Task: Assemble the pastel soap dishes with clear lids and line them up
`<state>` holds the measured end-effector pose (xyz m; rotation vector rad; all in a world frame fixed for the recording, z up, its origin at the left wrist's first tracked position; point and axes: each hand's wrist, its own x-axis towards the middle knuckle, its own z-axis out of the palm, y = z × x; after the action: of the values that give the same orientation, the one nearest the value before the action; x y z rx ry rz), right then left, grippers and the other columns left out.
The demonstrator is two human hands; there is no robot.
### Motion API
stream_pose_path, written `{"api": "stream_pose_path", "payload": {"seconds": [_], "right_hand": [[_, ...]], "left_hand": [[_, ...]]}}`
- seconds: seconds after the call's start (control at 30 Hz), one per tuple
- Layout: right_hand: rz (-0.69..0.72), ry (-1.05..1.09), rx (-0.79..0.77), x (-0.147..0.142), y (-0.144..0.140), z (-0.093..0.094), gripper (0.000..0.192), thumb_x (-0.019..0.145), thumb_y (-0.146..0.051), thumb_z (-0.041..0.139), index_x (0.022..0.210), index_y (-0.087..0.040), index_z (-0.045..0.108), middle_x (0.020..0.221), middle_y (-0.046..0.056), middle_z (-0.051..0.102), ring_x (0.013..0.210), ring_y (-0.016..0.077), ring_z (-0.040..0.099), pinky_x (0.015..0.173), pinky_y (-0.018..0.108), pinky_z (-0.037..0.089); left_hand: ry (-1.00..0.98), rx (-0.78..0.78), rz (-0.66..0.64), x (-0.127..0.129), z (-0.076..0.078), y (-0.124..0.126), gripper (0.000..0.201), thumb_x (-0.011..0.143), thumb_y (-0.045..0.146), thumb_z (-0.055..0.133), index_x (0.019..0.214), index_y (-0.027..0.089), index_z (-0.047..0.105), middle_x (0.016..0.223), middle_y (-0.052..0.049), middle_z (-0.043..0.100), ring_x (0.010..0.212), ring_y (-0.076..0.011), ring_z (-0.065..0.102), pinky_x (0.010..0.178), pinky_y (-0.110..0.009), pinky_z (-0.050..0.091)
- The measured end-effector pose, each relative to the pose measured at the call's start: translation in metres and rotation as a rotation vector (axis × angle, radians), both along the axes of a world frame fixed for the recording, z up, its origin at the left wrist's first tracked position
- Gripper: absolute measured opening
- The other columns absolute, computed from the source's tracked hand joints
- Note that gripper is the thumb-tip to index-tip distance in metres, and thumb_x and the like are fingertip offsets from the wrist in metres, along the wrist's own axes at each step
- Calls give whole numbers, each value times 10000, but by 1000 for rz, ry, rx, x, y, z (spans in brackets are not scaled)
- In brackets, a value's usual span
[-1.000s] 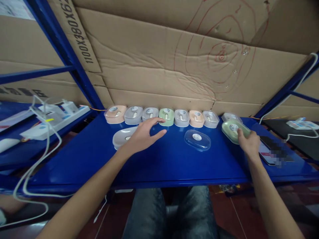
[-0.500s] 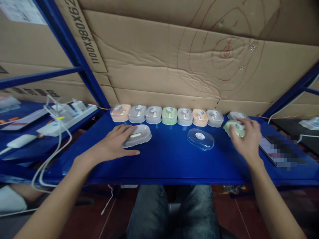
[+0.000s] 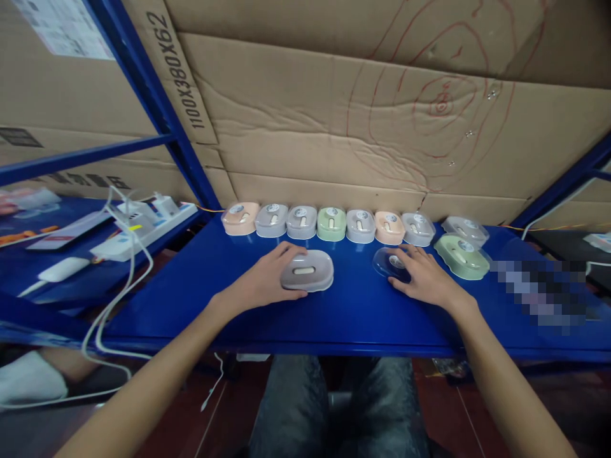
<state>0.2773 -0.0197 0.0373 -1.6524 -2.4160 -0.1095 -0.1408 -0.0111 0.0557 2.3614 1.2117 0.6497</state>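
Observation:
My left hand (image 3: 268,278) grips the left end of a grey soap-dish base (image 3: 310,270) lying on the blue shelf (image 3: 344,318). My right hand (image 3: 422,278) rests with spread fingers on a clear oval lid (image 3: 389,262) that bears a round sticker. The base and the lid lie about a hand's width apart. Behind them, a row of several closed soap boxes (image 3: 329,222) in peach, grey and green lines the cardboard wall.
A green soap box (image 3: 462,256) and a grey one (image 3: 465,229) sit at the right. A blurred flat object (image 3: 539,289) lies further right. Power strips and white cables (image 3: 128,226) crowd the left shelf. Blue rack posts (image 3: 157,102) frame the bay.
My left hand slid the grey base from the left toward the middle of the shelf. My right hand left the green box and came down on the clear lid.

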Motion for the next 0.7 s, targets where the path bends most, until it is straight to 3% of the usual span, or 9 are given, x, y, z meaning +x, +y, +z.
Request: {"api": "stream_pose_path", "payload": {"seconds": [0.17,0.23,0.37,0.47,0.57,0.7], "right_hand": [[-12,30,-25,-2,1,13,732,959,-511,731,1616,-262,525,1606,216,587,1485,513,552,1173,779,460],[75,131,-10,-12,0,26,767,967,-573,742,1625,-250,514,1635,205,569,1524,480,530,1233,727,441],[386,323,-84,-50,1,45,961,896,-698,822,1697,-347,422,1693,112,535,1551,406,525,1266,626,469],[498,367,-149,-79,9,38,1132,822,-712,889,1748,-353,346,1686,129,531,1529,426,539,1229,627,505],[482,438,-164,-93,19,22,1026,860,-666,879,1719,-339,422,1564,148,611,1400,404,641,1164,621,555],[514,564,-135,-88,22,7,828,910,-590,858,1630,-313,559,1476,145,657,1309,373,689,1111,585,585]], "left_hand": [[-92,43,-223,43,2,17,817,756,441,977,1481,297,630,1500,-110,638,1435,-403,572,1254,-524,415],[-142,64,-282,54,-2,26,847,758,467,982,1506,302,620,1518,-117,645,1450,-409,576,1256,-536,417],[-219,104,-287,62,-12,34,925,760,488,980,1561,293,560,1566,-127,630,1444,-399,605,1252,-545,439],[-246,155,-244,60,-16,31,957,737,475,987,1550,264,526,1532,-134,647,1409,-381,635,1224,-542,476],[-298,173,-177,55,-17,29,1004,689,523,1013,1515,237,521,1509,-155,649,1388,-388,647,1202,-550,495],[-332,92,-171,55,-17,28,1096,639,562,1034,1532,245,484,1493,-160,654,1333,-396,670,1135,-537,530]]}}
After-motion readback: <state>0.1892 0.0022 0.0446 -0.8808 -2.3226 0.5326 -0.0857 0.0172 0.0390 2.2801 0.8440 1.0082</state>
